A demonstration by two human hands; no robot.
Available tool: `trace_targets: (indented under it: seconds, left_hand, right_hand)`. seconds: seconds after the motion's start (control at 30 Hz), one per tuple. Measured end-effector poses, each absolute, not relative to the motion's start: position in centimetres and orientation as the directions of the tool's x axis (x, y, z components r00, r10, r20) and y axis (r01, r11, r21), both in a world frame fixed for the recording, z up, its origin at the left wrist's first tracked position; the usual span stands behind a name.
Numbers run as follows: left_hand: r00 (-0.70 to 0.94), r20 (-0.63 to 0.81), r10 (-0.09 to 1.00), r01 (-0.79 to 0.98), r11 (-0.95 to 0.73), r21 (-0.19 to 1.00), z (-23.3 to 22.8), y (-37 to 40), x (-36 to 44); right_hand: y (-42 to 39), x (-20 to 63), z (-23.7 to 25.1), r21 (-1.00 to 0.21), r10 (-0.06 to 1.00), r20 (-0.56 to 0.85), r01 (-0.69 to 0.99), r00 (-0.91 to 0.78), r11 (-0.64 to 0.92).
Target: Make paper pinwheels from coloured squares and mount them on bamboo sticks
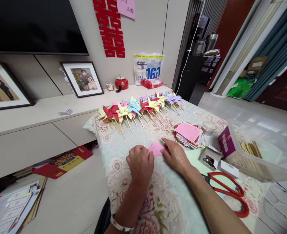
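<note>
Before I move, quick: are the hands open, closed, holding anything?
Left hand: curled, touching pink paper; firm grip can't be told.
Right hand: at the paper's other edge; open or closed can't be told.

The worktop (119, 146) runs from the centre of the frame to the lower right, draped in a pale floral cloth (116, 165). Paper pinwheels (135, 107) on sticks lie crowded along its far end, upper centre. A pink piece of paper (156, 149) is at mid-frame. Right of centre lies a stack of coloured paper (186, 130), pink on top, with a round clear container (209, 127) just beside it. Towards the right edge stand a transparent bin (270, 159) of sticks, two small white boxes (217, 159), one open, and red-handled scissors (241, 191).
</note>
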State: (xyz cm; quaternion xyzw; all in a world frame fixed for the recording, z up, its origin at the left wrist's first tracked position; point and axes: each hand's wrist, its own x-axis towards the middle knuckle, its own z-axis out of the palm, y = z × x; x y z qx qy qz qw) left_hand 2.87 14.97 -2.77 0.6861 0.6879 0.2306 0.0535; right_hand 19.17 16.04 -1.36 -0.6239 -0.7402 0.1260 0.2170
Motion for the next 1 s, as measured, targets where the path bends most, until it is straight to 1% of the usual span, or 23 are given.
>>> trace_targets:
  seconds: [0.17, 0.3, 0.4, 0.5, 0.6, 0.73, 0.9, 1.0]
  left_hand:
    - [-0.088, 0.248, 0.965, 0.912, -0.022, 0.409, -2.7, 14.9, 3.2]
    - [-0.093, 0.239, 0.967, 0.916, -0.011, 0.401, -2.6, 14.8, 3.4]
    - [-0.068, 0.251, 0.966, 0.911, -0.042, 0.410, -2.7, 14.9, 3.5]
    - [-0.019, 0.268, 0.963, 0.899, -0.101, 0.425, -2.9, 15.0, 3.6]
    - [0.023, 0.249, 0.968, 0.889, -0.134, 0.439, -3.0, 15.0, 3.6]
    - [0.032, 0.219, 0.975, 0.887, -0.129, 0.443, -2.9, 14.8, 3.7]
    - [0.018, 0.252, 0.967, 0.910, -0.121, 0.397, -2.9, 14.8, 4.1]
    - [0.007, 0.253, 0.967, 0.915, -0.108, 0.388, -2.9, 14.7, 4.3]
  right_hand:
    - [16.0, 18.9, -1.0, -0.408, 0.983, 0.123, 0.897, -0.133, 0.172]
    - [15.9, 18.9, -1.0, -0.383, 0.985, 0.109, 0.909, -0.136, 0.168]
    - [15.9, 18.8, -0.9, -0.355, 0.983, 0.116, 0.919, -0.140, 0.172]
    - [15.9, 18.7, -0.8, -0.331, 0.975, 0.151, 0.920, -0.166, 0.208]
    - [15.9, 18.6, -0.6, -0.346, 0.964, 0.165, 0.903, -0.210, 0.256]
    - [15.9, 18.4, -0.7, -0.353, 0.959, 0.118, 0.892, -0.257, 0.283]
    - [15.8, 18.0, -0.5, -0.379, 0.969, 0.099, 0.892, -0.225, 0.245]
    - [15.7, 17.6, -0.4, -0.348, 0.980, 0.089, 0.916, -0.177, 0.197]
